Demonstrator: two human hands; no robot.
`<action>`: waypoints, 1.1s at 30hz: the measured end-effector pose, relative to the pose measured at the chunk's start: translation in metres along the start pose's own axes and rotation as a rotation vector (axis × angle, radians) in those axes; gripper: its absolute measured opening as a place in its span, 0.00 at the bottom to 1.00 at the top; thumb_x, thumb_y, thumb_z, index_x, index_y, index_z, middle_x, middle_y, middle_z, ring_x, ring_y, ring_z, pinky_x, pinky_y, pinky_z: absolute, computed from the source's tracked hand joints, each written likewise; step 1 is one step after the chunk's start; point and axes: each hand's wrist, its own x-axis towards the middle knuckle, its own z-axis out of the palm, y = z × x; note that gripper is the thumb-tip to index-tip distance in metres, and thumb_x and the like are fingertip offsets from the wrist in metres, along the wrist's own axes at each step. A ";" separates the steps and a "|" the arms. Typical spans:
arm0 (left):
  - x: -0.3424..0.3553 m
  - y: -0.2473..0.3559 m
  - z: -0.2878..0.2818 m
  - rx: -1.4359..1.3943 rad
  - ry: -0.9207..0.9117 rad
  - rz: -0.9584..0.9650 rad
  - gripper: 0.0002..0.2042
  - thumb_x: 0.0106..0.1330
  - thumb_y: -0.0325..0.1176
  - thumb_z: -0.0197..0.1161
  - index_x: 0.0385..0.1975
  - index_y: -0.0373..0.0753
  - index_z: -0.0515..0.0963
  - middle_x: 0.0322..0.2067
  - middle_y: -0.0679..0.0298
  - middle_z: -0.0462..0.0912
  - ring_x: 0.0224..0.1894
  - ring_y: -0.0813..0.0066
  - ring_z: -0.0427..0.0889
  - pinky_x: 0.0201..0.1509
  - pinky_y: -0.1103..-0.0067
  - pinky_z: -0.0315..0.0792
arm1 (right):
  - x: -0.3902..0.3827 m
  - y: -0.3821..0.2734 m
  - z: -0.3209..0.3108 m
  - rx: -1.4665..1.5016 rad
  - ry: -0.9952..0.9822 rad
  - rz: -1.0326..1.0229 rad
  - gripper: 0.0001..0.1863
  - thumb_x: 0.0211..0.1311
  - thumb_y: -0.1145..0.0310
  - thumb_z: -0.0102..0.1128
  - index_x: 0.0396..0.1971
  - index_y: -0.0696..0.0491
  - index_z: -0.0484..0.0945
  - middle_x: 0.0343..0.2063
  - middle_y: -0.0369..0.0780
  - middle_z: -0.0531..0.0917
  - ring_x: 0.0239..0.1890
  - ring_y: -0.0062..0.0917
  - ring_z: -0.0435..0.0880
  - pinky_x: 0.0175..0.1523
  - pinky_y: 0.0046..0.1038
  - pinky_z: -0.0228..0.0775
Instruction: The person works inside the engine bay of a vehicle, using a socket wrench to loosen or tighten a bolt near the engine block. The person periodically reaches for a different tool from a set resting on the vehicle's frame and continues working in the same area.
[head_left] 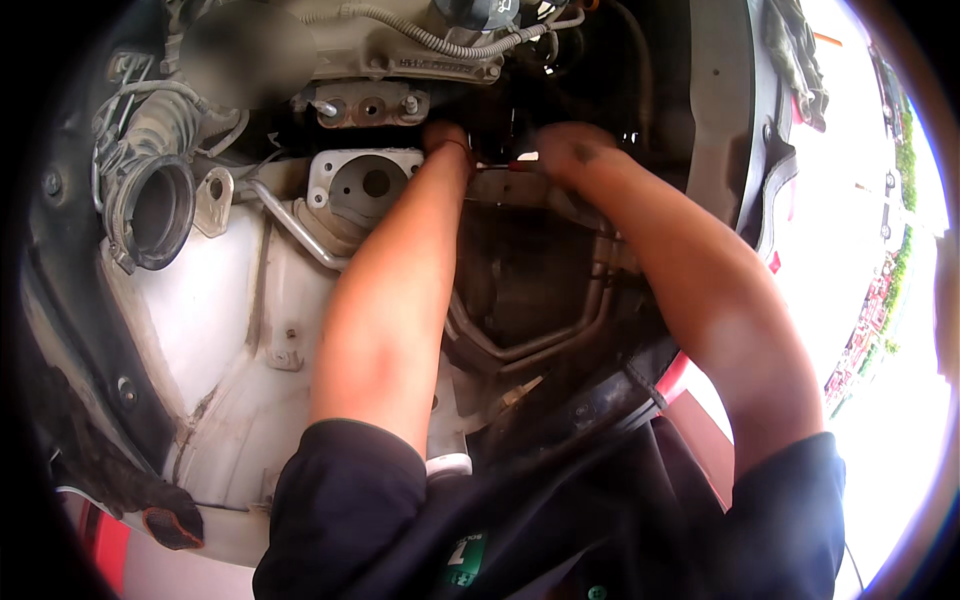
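Observation:
Both my arms reach forward, deep into a car's engine bay. My right hand (575, 147) is closed on what looks like a screwdriver (522, 165) with a red handle. Its thin shaft points left, toward my left hand (446, 136). That hand is at the dark gap beside a metal bracket with bolts (372, 105), and its fingers are out of sight. Left of my left wrist is a pale square mounting plate (322, 180) with a round opening. The far end of the shaft is hard to make out.
A ribbed air duct (150, 215) with a round open mouth stands at the left. Bent metal pipes (535, 345) run below my hands. Across the top lies the engine (440, 65), with a corrugated cable sleeve (400, 28). A dark body edge (720, 100) borders the right side.

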 end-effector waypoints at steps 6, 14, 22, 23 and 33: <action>-0.003 0.024 -0.014 0.008 0.062 0.011 0.11 0.54 0.43 0.56 0.34 0.49 0.80 0.40 0.68 0.79 0.43 0.77 0.78 0.40 0.79 0.73 | 0.017 0.036 0.015 0.062 0.124 0.011 0.13 0.47 0.65 0.54 0.30 0.57 0.80 0.36 0.47 0.80 0.39 0.40 0.79 0.43 0.36 0.71; 0.044 -0.012 0.050 -0.658 0.089 0.000 0.12 0.59 0.39 0.49 0.35 0.42 0.77 0.34 0.61 0.80 0.34 0.71 0.78 0.34 0.73 0.73 | 0.002 -0.032 -0.022 -0.022 0.000 -0.178 0.13 0.48 0.63 0.53 0.29 0.57 0.78 0.28 0.49 0.80 0.35 0.39 0.80 0.38 0.35 0.70; -0.006 0.019 -0.010 -0.016 -0.022 0.113 0.15 0.44 0.45 0.62 0.32 0.47 0.79 0.36 0.65 0.80 0.40 0.74 0.78 0.41 0.79 0.73 | 0.002 0.026 -0.030 -0.077 -0.043 -0.111 0.20 0.47 0.54 0.57 0.35 0.53 0.79 0.35 0.48 0.79 0.40 0.39 0.78 0.43 0.36 0.69; -0.009 0.015 -0.017 0.023 -0.040 0.128 0.16 0.43 0.45 0.64 0.32 0.47 0.80 0.37 0.65 0.80 0.41 0.75 0.78 0.42 0.79 0.73 | -0.008 0.017 -0.035 0.000 0.004 -0.096 0.21 0.47 0.52 0.57 0.35 0.53 0.78 0.35 0.49 0.79 0.40 0.39 0.78 0.43 0.35 0.69; -0.019 0.011 -0.016 -0.098 -0.005 0.007 0.15 0.37 0.45 0.68 0.26 0.48 0.79 0.37 0.64 0.79 0.39 0.77 0.78 0.43 0.80 0.73 | 0.012 0.008 0.019 -0.073 -0.016 -0.178 0.12 0.50 0.63 0.53 0.31 0.50 0.81 0.34 0.43 0.81 0.38 0.36 0.80 0.40 0.35 0.72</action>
